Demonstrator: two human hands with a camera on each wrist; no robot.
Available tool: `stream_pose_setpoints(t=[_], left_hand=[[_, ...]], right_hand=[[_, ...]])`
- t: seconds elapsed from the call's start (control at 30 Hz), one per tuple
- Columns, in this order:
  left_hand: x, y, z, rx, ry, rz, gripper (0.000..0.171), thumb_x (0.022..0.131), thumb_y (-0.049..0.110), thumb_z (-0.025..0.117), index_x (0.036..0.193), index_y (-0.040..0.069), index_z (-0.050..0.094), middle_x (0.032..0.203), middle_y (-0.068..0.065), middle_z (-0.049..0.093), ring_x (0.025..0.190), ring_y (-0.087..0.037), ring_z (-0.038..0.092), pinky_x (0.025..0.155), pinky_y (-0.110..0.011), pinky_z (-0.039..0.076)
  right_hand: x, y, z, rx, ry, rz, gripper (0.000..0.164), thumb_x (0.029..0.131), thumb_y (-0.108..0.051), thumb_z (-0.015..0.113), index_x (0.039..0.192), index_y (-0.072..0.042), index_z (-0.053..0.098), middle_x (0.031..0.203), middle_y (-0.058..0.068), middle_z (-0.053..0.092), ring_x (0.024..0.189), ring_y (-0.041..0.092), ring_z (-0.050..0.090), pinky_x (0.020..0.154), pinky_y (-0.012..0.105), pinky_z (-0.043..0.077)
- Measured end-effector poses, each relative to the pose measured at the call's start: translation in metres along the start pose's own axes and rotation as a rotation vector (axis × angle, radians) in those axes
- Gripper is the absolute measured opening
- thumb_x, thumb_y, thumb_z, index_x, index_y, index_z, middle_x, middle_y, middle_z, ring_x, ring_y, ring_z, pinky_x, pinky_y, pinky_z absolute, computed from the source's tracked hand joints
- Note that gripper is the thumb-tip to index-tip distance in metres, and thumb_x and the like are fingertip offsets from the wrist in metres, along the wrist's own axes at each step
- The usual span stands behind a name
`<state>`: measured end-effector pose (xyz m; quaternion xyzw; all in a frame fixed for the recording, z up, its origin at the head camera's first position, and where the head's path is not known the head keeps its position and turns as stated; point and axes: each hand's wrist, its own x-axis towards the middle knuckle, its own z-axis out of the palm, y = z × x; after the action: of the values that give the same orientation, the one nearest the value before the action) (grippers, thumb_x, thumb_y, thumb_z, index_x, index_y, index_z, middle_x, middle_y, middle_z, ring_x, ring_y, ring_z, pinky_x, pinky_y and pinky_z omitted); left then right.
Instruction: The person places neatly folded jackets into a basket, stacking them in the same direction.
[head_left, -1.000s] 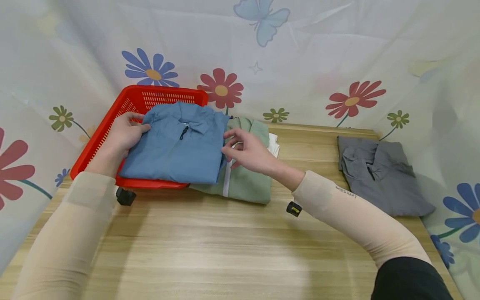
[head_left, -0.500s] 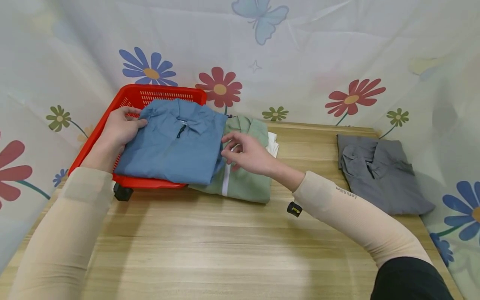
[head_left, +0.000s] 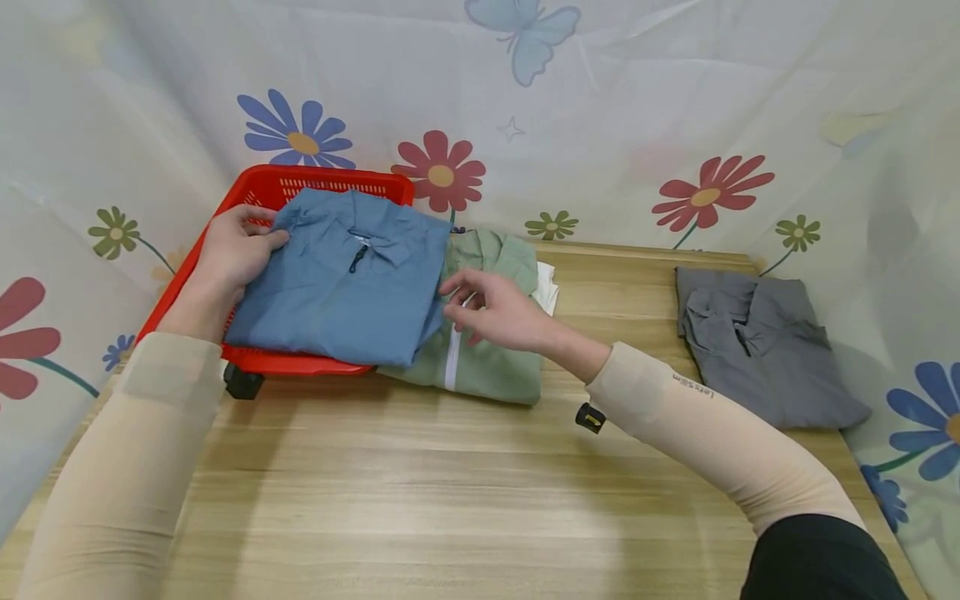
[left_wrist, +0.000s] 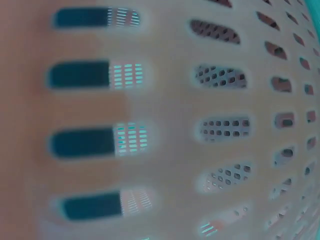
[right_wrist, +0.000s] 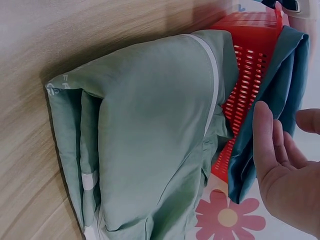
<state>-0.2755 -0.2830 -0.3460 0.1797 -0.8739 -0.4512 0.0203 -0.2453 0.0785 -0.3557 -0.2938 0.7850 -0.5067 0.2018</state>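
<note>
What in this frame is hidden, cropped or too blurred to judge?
- Red basket interior: head view, covered by the blue shirt.
- Left hand fingertips: head view, tucked at the shirt's edge; the left wrist view shows only blurred basket mesh.
- White garment: head view, mostly under the green shirt.
- Right hand: right wrist view, cut off by the frame edge.

1. Folded shirt (head_left: 341,283) lies on basket (head_left: 255,187), far-left of table (head_left: 420,483).
2. 2nd folded garment (head_left: 487,350) just right of basket, partly under shirt.
3. 3rd garment (head_left: 757,346) far right, well apart.
</note>
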Motion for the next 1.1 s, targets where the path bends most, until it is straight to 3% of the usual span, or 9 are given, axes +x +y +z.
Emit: stream_pose_setpoints(t=[0.17, 0.33, 0.53, 0.87, 1.1], left_hand=[[0.003, -0.005, 0.0, 0.001, 0.003, -0.016, 0.064, 0.101, 0.038, 0.062, 0.155, 0.01, 0.041, 0.122, -0.009, 0.051, 0.102, -0.025, 0.051, 0.076, -0.024, 0.055], [0.004, -0.011, 0.0, 0.023, -0.015, -0.04, 0.065, 0.101, 0.039, 0.062, 0.155, 0.009, 0.04, 0.135, -0.016, 0.048, 0.111, -0.031, 0.05, 0.093, -0.044, 0.055], [0.004, -0.018, -0.002, 0.061, -0.146, -0.031, 0.075, 0.101, 0.039, 0.062, 0.158, 0.002, 0.031, 0.146, -0.027, 0.042, 0.118, -0.045, 0.052, 0.097, -0.061, 0.05], [0.002, -0.018, -0.003, 0.167, -0.273, 0.048, 0.073, 0.101, 0.041, 0.061, 0.154, -0.003, 0.034, 0.141, -0.03, 0.043, 0.117, -0.047, 0.05, 0.099, -0.061, 0.049], [-0.007, -0.004, 0.008, 0.254, -0.409, 0.172, 0.067, 0.102, 0.043, 0.06, 0.148, -0.002, 0.042, 0.139, -0.03, 0.049, 0.12, -0.048, 0.052, 0.097, -0.06, 0.05]], right_hand=[[-0.001, 0.003, 0.0, -0.032, -0.026, -0.012, 0.026, 0.102, -0.009, 0.061, 0.126, 0.002, 0.061, 0.105, 0.018, 0.066, 0.09, 0.039, 0.067, 0.069, 0.048, 0.061], [-0.001, 0.005, 0.0, -0.053, -0.031, -0.015, 0.029, 0.103, -0.009, 0.061, 0.129, 0.005, 0.06, 0.103, 0.013, 0.065, 0.089, 0.038, 0.067, 0.068, 0.047, 0.061], [-0.001, 0.007, -0.001, -0.066, -0.02, 0.002, 0.029, 0.102, -0.01, 0.061, 0.128, 0.004, 0.06, 0.104, 0.013, 0.065, 0.091, 0.037, 0.068, 0.068, 0.046, 0.061], [-0.003, 0.008, -0.001, -0.083, -0.021, -0.011, 0.029, 0.101, -0.009, 0.062, 0.126, 0.005, 0.061, 0.102, 0.012, 0.066, 0.088, 0.037, 0.068, 0.066, 0.043, 0.061], [-0.004, 0.008, -0.002, -0.089, -0.022, -0.012, 0.029, 0.101, -0.01, 0.061, 0.126, 0.005, 0.061, 0.102, 0.012, 0.065, 0.088, 0.038, 0.067, 0.067, 0.045, 0.061]])
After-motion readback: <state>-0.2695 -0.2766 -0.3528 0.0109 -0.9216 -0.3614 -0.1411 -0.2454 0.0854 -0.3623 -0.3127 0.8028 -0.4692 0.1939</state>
